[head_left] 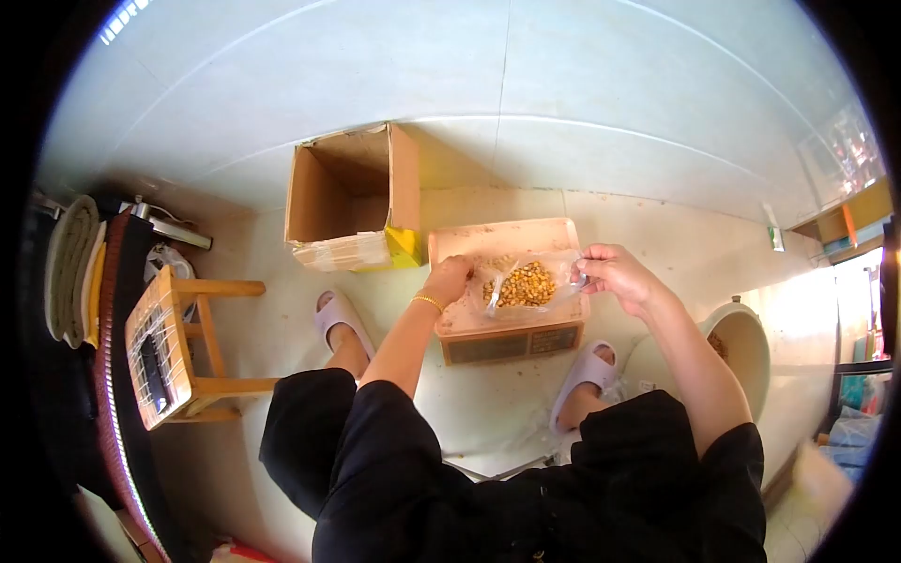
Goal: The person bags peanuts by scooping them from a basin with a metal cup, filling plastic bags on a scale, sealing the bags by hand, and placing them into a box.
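Note:
A clear plastic bag (564, 272) lies spread over a pale orange plastic box (507, 326) on the floor between my feet. Yellow corn kernels (526, 285) form a pile in the bag. My right hand (615, 274) pinches the bag's right edge between thumb and fingers. At the bag's left edge, my left hand (452, 280) is closed on the plastic, its fingertips partly hidden. A gold bracelet (428, 302) circles the left wrist. Brown crumbs dot the box's top.
An open cardboard box (402, 178) stands by the wall, beyond the left hand. A wooden stool (178, 352) is at the left. To the right stands a pale bucket (755, 352) with brown bits inside. Lilac slippers (340, 314) are on my feet.

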`<state>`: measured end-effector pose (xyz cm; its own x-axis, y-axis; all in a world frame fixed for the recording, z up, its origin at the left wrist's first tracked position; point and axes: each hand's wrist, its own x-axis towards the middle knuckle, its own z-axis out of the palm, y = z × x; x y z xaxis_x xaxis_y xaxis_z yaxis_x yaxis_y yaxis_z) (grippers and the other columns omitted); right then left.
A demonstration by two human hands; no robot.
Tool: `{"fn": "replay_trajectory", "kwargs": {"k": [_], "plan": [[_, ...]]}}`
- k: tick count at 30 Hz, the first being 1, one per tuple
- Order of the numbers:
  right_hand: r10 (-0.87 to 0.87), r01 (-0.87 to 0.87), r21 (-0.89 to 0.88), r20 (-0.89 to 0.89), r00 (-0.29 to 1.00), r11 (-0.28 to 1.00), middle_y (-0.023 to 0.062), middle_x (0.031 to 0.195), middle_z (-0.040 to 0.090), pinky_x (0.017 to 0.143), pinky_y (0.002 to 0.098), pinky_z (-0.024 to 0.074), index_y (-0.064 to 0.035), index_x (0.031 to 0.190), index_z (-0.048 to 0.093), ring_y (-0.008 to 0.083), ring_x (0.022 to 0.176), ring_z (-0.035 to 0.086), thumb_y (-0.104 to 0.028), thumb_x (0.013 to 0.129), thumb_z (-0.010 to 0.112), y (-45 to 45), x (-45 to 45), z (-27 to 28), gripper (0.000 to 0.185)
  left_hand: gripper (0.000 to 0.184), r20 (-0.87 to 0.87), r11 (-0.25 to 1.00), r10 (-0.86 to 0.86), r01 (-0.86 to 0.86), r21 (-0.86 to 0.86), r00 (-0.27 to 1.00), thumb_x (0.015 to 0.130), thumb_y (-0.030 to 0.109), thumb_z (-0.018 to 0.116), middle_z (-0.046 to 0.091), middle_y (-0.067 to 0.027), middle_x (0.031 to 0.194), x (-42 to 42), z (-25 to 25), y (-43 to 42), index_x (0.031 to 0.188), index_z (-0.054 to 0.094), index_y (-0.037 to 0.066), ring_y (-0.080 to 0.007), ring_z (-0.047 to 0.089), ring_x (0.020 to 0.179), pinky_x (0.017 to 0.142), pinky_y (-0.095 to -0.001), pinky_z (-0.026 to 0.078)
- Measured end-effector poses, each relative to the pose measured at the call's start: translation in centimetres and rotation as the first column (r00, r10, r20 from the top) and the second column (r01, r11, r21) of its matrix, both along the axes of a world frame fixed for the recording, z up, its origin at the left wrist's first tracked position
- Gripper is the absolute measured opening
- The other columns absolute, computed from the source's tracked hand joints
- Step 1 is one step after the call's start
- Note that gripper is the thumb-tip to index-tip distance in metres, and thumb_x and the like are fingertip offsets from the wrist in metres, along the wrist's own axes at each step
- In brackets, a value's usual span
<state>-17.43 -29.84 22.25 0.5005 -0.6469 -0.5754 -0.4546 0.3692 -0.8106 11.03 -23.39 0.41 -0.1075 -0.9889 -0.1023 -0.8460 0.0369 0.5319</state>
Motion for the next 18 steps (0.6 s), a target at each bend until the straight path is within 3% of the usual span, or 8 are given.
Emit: {"fn": "replay_trajectory", "kwargs": {"k": [5,8,10,18], "plan": [[0.046,-0.046,0.009,0.032,0.998,0.999,0.0037,0.087,0.062,0.073,0.0276,0.0454,-0.0058,0.091,0.058,0.0124,0.082,0.057,-0.017,0.090,0.052,-0.1,-0.3,-0.6,0.013,0.014,-0.056,0.998,0.054,-0.056,-0.035,0.997,0.077,0.009,0.055,0.061,-0.0182,0.095,-0.7,0.7,2.7,0.087,0.063,0.001,-0.0330,0.058,0.091,0.083,-0.0394,0.047],[0.038,-0.038,-0.017,0.005,0.999,0.999,0.0036,0.087,0.062,0.073,0.0269,0.0454,-0.0063,0.088,0.058,0.0119,0.082,0.057,-0.017,0.090,0.052,0.4,0.3,0.4,0.012,0.016,0.065,0.986,0.071,-0.060,-0.158,0.995,0.076,0.011,0.058,0.059,-0.0181,0.096,-1.7,-1.5,2.8,0.087,0.062,0.001,-0.0336,0.058,0.092,0.084,-0.0400,0.047],[-0.016,0.017,-0.005,0.025,1.000,1.000,0.0034,0.083,0.061,0.067,0.0249,0.0457,-0.0043,0.088,0.059,0.0105,0.075,0.055,-0.013,0.089,0.051,0.6,0.4,0.2,0.012,0.017,0.049,0.956,0.270,-0.262,-0.134,0.962,0.074,0.011,0.060,0.058,-0.0185,0.096,-2.7,-1.2,2.8,0.088,0.062,0.002,-0.0342,0.057,0.093,0.085,-0.0402,0.047],[0.020,-0.020,0.018,0.011,1.000,1.000,0.0037,0.086,0.061,0.072,0.0262,0.0461,-0.0051,0.088,0.058,0.0112,0.080,0.056,-0.015,0.089,0.052,0.4,0.3,0.2,0.012,0.010,0.062,0.968,0.249,-0.247,-0.034,0.966,0.073,0.007,0.058,0.058,-0.0196,0.092,-2.4,0.0,2.8,0.081,0.062,0.001,-0.0357,0.058,0.089,0.082,-0.0415,0.048]]}}
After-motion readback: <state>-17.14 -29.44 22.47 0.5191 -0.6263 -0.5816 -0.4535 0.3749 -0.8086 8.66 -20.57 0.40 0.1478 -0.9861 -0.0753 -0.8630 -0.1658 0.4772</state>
